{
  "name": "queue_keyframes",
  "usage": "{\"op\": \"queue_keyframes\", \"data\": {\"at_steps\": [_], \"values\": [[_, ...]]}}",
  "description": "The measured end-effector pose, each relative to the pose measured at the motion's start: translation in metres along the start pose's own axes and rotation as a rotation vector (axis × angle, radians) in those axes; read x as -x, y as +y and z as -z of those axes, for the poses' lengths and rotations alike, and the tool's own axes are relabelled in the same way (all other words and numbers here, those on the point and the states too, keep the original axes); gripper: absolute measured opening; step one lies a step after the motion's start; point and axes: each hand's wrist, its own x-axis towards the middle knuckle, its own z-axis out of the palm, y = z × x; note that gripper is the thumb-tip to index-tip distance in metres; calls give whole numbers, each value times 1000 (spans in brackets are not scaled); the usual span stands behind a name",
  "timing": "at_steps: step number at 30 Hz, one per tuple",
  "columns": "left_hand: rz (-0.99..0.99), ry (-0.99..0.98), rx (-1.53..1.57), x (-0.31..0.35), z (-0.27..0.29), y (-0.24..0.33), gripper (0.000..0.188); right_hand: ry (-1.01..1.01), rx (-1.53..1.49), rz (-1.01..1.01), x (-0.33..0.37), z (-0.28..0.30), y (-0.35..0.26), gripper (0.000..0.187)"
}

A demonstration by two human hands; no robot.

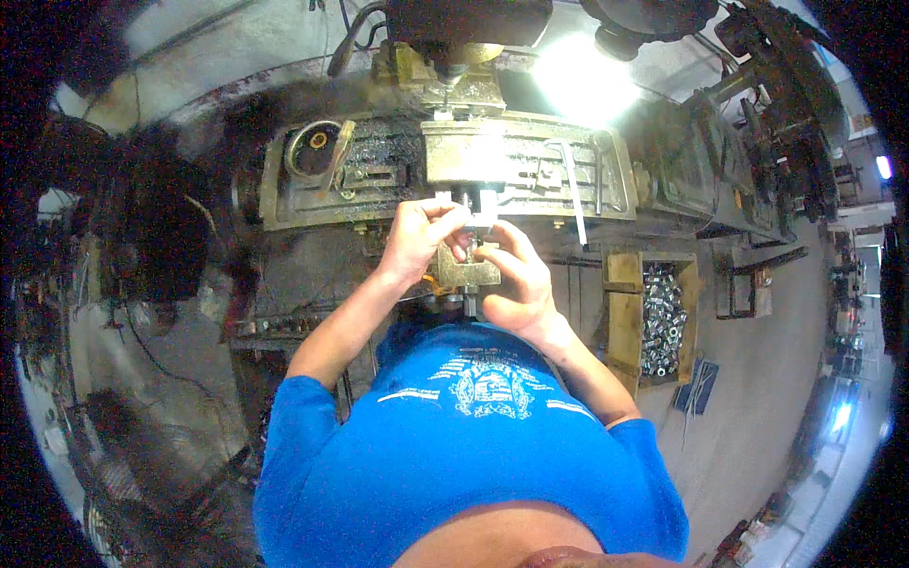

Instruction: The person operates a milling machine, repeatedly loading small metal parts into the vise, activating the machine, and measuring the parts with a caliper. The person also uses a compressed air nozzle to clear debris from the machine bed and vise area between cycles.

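Observation:
In front of me is a machine vise (464, 161) on a slotted machine table (388, 213), under a spindle. My left hand (417, 239) is at the vise's near side, thumb and fingertips pinched together beside a small bright metal part (481, 220). Glare and the fingers hide what exactly sits in that pinch. My right hand (524, 284) reaches in from the other side. Its bent fingers are close to the same part and to the vise's near block (483, 273), while its thumb stands apart from them.
A wooden box (622, 327) of metal nuts (665, 322) stands at the right. On the table lie a long L-shaped bar (573, 189), a round dish (295, 156) and a brush (338, 159). The spindle head (464, 19) hangs overhead. A blue object (698, 386) lies on the floor.

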Motion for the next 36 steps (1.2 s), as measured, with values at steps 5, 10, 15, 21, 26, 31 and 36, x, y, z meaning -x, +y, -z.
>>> {"op": "queue_keyframes", "data": {"at_steps": [5, 10, 15, 21, 26, 31, 36], "values": [[-86, -35, -96, 0, 3, 6, 15, 64, -93, 37, -13, -4, 18, 53], [-92, -66, -176, -9, 16, 5, 18, 93, -46, 11, -20, -8, 26, 51], [-134, 115, -91, -52, 61, 7, 22, 207, -22, -71, -16, 17, 22, 59], [-169, 214, -237, -129, 129, 3, 30, 293, -6, -416, 63, 57, 39, 51], [-234, 222, -227, -155, 135, -8, 28, 384, -4, -591, 131, 68, 56, 47], [-238, 212, -240, -155, 131, -14, 22, 431, 53, -710, 157, 66, 55, 47], [-238, 210, -143, -159, 122, -16, 23, 401, 123, -710, 152, 62, 49, 45]]}}
